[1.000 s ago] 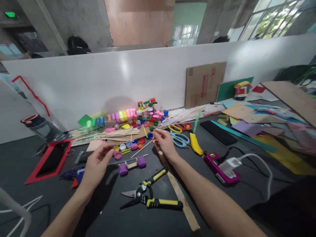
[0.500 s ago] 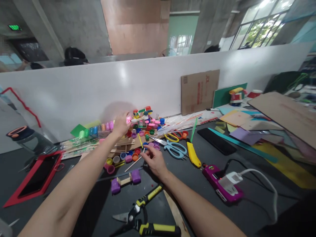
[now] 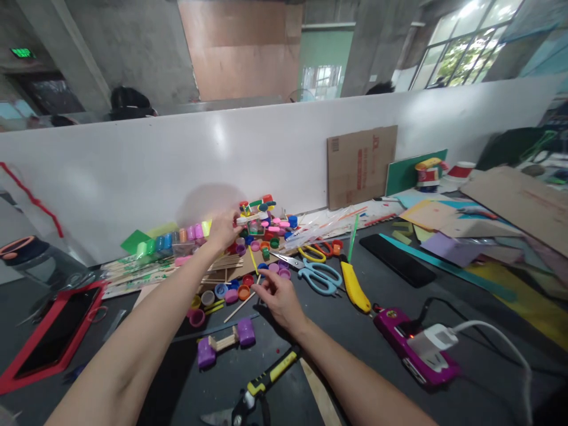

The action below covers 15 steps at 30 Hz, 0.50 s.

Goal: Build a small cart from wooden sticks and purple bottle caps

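- Head view, far left: a bottle [image 3: 39, 263] stands on the dark bench [image 3: 346, 331] behind a phone [image 3: 57, 334] lying on a red sheet [image 3: 6, 386].
- Farther right, a row of coloured tubs [image 3: 171, 241] lies near the white partition [image 3: 275, 148].
- The left hand [image 3: 225, 229] reaches in at the row's right end, fingers partly curled beside a pale bundle [image 3: 251, 219]; whether it grips anything, I cannot tell.
- Nearer, a purple-ended wooden piece [image 3: 225, 342] rests on the bench.
- A thin wooden stick [image 3: 239, 307] slants up to the right hand [image 3: 278, 299], whose thumb and forefinger are bent close at its upper end; a firm pinch cannot be made out.
- Pruning shears [image 3: 273, 376] lie below that hand.
- Blue-handled scissors [image 3: 317, 278], a yellow knife [image 3: 355, 287] and a purple power strip [image 3: 415, 349] follow.
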Each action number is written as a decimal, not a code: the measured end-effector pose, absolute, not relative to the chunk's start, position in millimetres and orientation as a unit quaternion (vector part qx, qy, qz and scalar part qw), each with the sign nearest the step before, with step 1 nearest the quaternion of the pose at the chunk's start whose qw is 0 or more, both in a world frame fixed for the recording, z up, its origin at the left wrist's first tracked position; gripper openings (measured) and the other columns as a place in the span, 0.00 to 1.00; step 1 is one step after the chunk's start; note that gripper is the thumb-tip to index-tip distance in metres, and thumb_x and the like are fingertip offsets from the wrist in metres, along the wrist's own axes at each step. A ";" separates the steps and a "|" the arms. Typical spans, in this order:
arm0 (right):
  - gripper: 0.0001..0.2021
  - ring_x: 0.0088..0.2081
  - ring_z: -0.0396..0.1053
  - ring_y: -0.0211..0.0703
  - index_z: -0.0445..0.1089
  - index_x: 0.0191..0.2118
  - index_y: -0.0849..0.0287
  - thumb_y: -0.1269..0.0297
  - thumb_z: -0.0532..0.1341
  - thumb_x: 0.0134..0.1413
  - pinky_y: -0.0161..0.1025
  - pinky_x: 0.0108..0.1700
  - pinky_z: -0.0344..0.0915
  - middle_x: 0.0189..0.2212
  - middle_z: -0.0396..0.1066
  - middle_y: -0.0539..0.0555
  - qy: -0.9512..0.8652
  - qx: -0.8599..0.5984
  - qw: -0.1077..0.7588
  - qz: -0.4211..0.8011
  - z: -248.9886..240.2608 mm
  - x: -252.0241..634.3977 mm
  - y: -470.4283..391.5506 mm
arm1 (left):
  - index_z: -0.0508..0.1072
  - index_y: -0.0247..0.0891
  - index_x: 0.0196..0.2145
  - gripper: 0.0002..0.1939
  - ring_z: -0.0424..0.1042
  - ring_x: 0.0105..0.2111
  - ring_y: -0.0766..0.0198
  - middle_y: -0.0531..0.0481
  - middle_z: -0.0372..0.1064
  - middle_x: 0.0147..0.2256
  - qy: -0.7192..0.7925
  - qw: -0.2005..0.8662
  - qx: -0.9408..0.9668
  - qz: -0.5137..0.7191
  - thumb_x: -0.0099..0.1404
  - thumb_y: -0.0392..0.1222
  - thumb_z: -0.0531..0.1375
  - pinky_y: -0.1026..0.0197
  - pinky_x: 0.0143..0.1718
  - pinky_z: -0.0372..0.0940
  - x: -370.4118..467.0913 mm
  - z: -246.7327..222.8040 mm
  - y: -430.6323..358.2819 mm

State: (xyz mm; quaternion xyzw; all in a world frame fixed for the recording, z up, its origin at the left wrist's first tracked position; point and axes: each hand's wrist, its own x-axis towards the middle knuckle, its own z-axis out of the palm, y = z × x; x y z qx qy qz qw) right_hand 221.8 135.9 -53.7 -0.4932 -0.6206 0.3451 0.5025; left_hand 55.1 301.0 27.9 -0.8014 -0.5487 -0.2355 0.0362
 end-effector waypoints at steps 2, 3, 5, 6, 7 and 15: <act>0.20 0.24 0.64 0.38 0.76 0.48 0.63 0.55 0.65 0.54 0.34 0.28 0.60 0.24 0.70 0.50 -0.622 -0.494 0.500 0.346 -53.7 221.6 135.9 | 0.70 0.37 0.54 0.18 0.73 0.48 0.55 0.42 0.69 0.53 -0.539 0.043 -0.806 -0.242 0.70 0.46 0.60 0.47 0.48 0.71 54.7 29.5 299.1; 0.20 0.24 0.64 0.38 0.76 0.48 0.63 0.55 0.65 0.54 0.34 0.28 0.60 0.24 0.70 0.49 -0.622 -0.495 0.498 0.346 -53.6 221.4 135.8 | 0.70 0.37 0.54 0.18 0.73 0.48 0.55 0.42 0.69 0.53 -0.534 0.048 -0.807 -0.247 0.70 0.46 0.60 0.47 0.48 0.71 55.0 30.4 297.9; 0.20 0.24 0.64 0.38 0.76 0.48 0.63 0.55 0.65 0.54 0.34 0.28 0.60 0.24 0.70 0.49 -0.624 -0.496 0.495 0.345 -53.3 221.0 135.7 | 0.70 0.37 0.54 0.18 0.73 0.48 0.55 0.42 0.69 0.53 -0.527 0.060 -0.808 -0.258 0.70 0.46 0.60 0.47 0.48 0.71 56.7 32.5 295.6; 0.20 0.24 0.64 0.37 0.76 0.49 0.63 0.55 0.65 0.54 0.34 0.28 0.61 0.24 0.71 0.49 -0.626 -0.496 0.493 0.345 -53.2 220.8 135.6 | 0.70 0.37 0.54 0.18 0.73 0.48 0.55 0.42 0.69 0.53 -0.523 0.065 -0.808 -0.263 0.70 0.46 0.60 0.47 0.48 0.71 58.2 33.6 294.7; 0.20 0.24 0.65 0.37 0.76 0.49 0.63 0.55 0.65 0.54 0.34 0.28 0.61 0.24 0.71 0.49 -0.628 -0.496 0.491 0.344 -53.1 220.7 135.5 | 0.70 0.37 0.54 0.18 0.73 0.48 0.55 0.42 0.69 0.53 -0.520 0.070 -0.808 -0.269 0.70 0.46 0.60 0.47 0.48 0.71 59.9 34.9 294.2; 0.19 0.24 0.65 0.38 0.75 0.49 0.64 0.58 0.65 0.54 0.34 0.27 0.60 0.24 0.71 0.49 -0.637 -0.495 0.480 0.344 -55.5 221.0 136.2 | 0.70 0.37 0.54 0.18 0.73 0.48 0.55 0.42 0.69 0.53 -0.501 0.088 -0.811 -0.289 0.70 0.46 0.60 0.48 0.47 0.71 70.8 34.8 300.3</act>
